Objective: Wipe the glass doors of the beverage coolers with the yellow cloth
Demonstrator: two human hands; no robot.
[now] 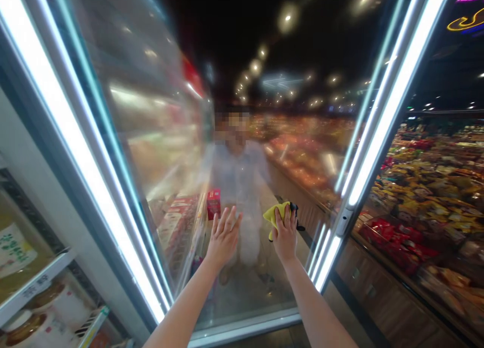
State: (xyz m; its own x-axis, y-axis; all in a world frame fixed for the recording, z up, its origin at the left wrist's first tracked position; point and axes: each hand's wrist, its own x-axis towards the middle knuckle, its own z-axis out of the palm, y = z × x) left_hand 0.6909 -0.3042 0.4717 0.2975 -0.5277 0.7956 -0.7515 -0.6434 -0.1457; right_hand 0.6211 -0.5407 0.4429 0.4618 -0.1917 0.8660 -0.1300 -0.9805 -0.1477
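Observation:
A tall glass door point(234, 307) with a bright lit frame fills the middle of the view. My left hand point(224, 237) is in front of the glass with its fingers stretched out and apart, and nothing is in it. Whether it touches the pane I cannot tell. To the right of it, my right hand point(286, 237) presses a yellow cloth point(271, 216) under its fingers at the glass. Dark edges show beside the cloth, partly hidden by my fingers. A faint, blurred figure of a person point(238, 181) shows in the pane between my hands.
Lit strips point(93, 151) run down both sides of the door. At lower left, shelves point(38, 287) hold jars point(22, 330) and packed goods. Beyond the right edge stands a long display counter point(397, 297) heaped with colourful packets point(427, 191). A red box point(214, 203) appears through or in the glass.

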